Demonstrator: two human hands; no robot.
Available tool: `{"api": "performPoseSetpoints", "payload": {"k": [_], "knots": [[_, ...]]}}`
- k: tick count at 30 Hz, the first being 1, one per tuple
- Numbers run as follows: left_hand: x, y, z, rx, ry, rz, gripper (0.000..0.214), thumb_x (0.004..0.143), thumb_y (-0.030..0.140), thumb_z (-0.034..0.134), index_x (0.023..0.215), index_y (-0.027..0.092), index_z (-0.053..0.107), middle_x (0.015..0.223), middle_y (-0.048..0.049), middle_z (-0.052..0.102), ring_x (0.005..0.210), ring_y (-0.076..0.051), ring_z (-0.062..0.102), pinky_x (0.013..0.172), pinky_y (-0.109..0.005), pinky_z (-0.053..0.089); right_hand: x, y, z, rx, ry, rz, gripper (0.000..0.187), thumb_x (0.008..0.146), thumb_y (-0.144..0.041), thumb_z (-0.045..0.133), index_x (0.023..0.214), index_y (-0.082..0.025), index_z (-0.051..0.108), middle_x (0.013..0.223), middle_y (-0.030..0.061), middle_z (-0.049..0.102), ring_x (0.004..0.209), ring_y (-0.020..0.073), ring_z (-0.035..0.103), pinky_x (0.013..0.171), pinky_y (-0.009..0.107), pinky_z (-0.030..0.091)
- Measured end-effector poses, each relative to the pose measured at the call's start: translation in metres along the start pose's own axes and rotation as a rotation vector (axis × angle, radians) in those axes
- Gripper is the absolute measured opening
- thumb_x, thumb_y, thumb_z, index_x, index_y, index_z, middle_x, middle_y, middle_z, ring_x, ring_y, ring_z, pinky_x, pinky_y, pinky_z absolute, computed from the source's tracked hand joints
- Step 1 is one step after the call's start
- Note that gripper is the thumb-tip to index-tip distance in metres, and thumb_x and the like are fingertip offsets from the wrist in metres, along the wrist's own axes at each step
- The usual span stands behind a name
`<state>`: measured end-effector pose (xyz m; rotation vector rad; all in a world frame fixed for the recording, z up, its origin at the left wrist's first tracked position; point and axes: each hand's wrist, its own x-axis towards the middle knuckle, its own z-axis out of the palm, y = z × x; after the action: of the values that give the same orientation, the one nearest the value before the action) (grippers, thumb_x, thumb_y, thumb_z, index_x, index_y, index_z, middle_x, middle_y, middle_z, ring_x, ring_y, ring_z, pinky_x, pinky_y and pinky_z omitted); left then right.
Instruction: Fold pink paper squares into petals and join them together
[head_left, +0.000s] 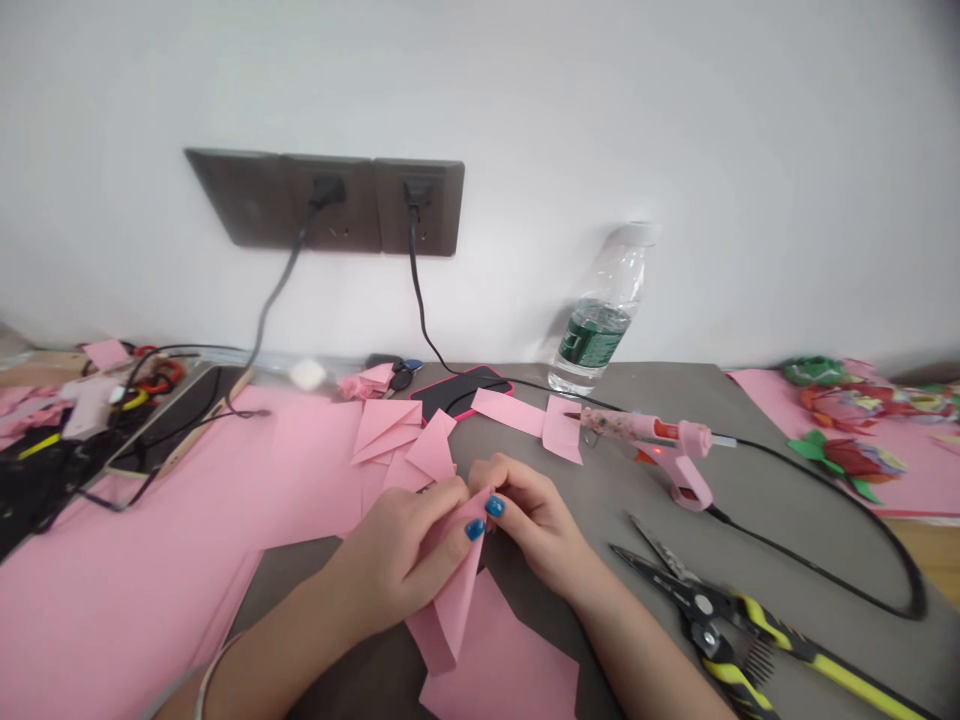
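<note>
Between my two hands is a folded piece of pink paper [459,612], held up in a narrow pointed shape. My left hand [409,545] grips its side, thumb pressed on the fold. At the upper tip my right hand [529,515] pinches the paper, thumb against fingers. Below it, a flat pink paper sheet [510,665] lies on the grey table. Just beyond my hands, several folded pink paper pieces [390,435] overlap. To the right, a pink glue gun [667,445] rests with its nozzle over a small pink paper strip [562,432].
Open scissors [701,605] with black and yellow handles lie at right. A water bottle [600,320] leans by the wall. Large pink sheets [150,560] cover the left side. A phone [172,430], cables, and paper flowers [855,455] at far right lie around.
</note>
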<state>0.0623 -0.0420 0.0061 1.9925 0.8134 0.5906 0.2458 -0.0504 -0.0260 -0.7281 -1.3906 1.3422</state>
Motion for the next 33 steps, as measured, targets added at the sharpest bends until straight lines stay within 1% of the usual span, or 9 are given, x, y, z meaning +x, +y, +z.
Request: {"api": "performPoseSetpoints", "payload": {"k": [3, 7, 12, 16, 20, 24, 27, 29, 33], "knots": [[-0.0004, 0.0001, -0.0013, 0.048, -0.008, 0.051, 0.027, 0.099, 0.027, 0.045, 0.075, 0.023, 0.033, 0.059, 0.0087, 0.028, 0.048, -0.01, 0.03, 0.048, -0.024, 0.022, 0.0, -0.0015, -0.0002, 0.019, -0.015, -0.01, 0.03, 0.096, -0.046, 0.06, 0.079, -0.021, 0.058, 0.071, -0.0008, 0.051, 0.064, 0.0149, 0.045, 0.062, 0.028, 0.038], [0.0001, 0.0003, -0.002, 0.074, -0.001, 0.1, 0.024, 0.1, 0.022, 0.04, 0.077, 0.023, 0.034, 0.058, 0.0089, 0.028, 0.046, -0.009, 0.03, 0.047, -0.023, 0.023, -0.0007, -0.0023, -0.001, 0.06, -0.037, -0.009, 0.029, 0.096, -0.046, 0.06, 0.08, -0.021, 0.058, 0.073, -0.0006, 0.052, 0.066, 0.0146, 0.045, 0.064, 0.028, 0.038], [0.0008, 0.0001, -0.0033, 0.105, -0.025, 0.145, 0.022, 0.1, 0.017, 0.037, 0.078, 0.022, 0.036, 0.062, 0.0077, 0.03, 0.047, -0.009, 0.031, 0.048, -0.024, 0.024, -0.0015, -0.0028, -0.0007, 0.09, -0.049, 0.025, 0.028, 0.095, -0.044, 0.061, 0.079, -0.021, 0.056, 0.072, -0.0014, 0.049, 0.065, 0.0146, 0.044, 0.063, 0.028, 0.036], [0.0009, 0.0001, -0.0044, 0.092, -0.06, 0.13, 0.021, 0.099, 0.015, 0.035, 0.08, 0.022, 0.038, 0.063, 0.0067, 0.032, 0.049, -0.01, 0.032, 0.049, -0.025, 0.025, -0.0021, -0.0024, -0.0011, 0.088, -0.057, 0.014, 0.03, 0.094, -0.045, 0.062, 0.076, -0.022, 0.054, 0.07, -0.0013, 0.048, 0.063, 0.0148, 0.043, 0.061, 0.028, 0.036], [0.0013, 0.0004, -0.0052, 0.075, -0.083, 0.132, 0.021, 0.098, 0.014, 0.035, 0.078, 0.022, 0.036, 0.063, 0.0069, 0.032, 0.049, -0.01, 0.031, 0.049, -0.024, 0.025, -0.0025, -0.0026, -0.0017, 0.078, -0.064, 0.01, 0.031, 0.093, -0.044, 0.063, 0.074, -0.022, 0.055, 0.069, -0.0007, 0.049, 0.063, 0.0154, 0.042, 0.06, 0.029, 0.035], [0.0016, 0.0012, -0.0057, 0.088, -0.07, 0.144, 0.02, 0.097, 0.013, 0.036, 0.079, 0.022, 0.038, 0.063, 0.0069, 0.033, 0.049, -0.01, 0.031, 0.049, -0.024, 0.024, -0.003, -0.0041, -0.0013, 0.091, -0.056, -0.015, 0.029, 0.095, -0.039, 0.061, 0.073, -0.022, 0.055, 0.069, -0.0003, 0.051, 0.064, 0.0158, 0.043, 0.061, 0.029, 0.034], [0.0017, 0.0015, -0.006, 0.103, -0.049, 0.148, 0.021, 0.097, 0.013, 0.036, 0.079, 0.022, 0.039, 0.062, 0.0072, 0.032, 0.049, -0.009, 0.032, 0.049, -0.024, 0.024, -0.003, -0.0042, -0.0006, 0.083, -0.057, -0.034, 0.026, 0.098, -0.036, 0.058, 0.076, -0.022, 0.057, 0.07, -0.0004, 0.05, 0.065, 0.0156, 0.043, 0.062, 0.029, 0.033], [0.0019, 0.0012, -0.006, 0.128, -0.034, 0.143, 0.021, 0.098, 0.014, 0.036, 0.078, 0.022, 0.038, 0.062, 0.0074, 0.031, 0.048, -0.009, 0.032, 0.048, -0.023, 0.024, -0.0027, -0.0035, -0.0003, 0.041, -0.044, -0.059, 0.025, 0.099, -0.034, 0.056, 0.078, -0.022, 0.058, 0.071, -0.0005, 0.05, 0.066, 0.0158, 0.044, 0.062, 0.029, 0.033], [0.0021, 0.0, -0.006, 0.205, 0.002, 0.118, 0.023, 0.098, 0.016, 0.037, 0.076, 0.022, 0.035, 0.059, 0.0082, 0.028, 0.045, -0.009, 0.032, 0.047, -0.023, 0.023, -0.0022, -0.0023, 0.0002, -0.082, 0.036, -0.099, 0.021, 0.1, -0.034, 0.055, 0.083, -0.022, 0.059, 0.076, 0.0005, 0.051, 0.068, 0.016, 0.044, 0.063, 0.029, 0.034]]}}
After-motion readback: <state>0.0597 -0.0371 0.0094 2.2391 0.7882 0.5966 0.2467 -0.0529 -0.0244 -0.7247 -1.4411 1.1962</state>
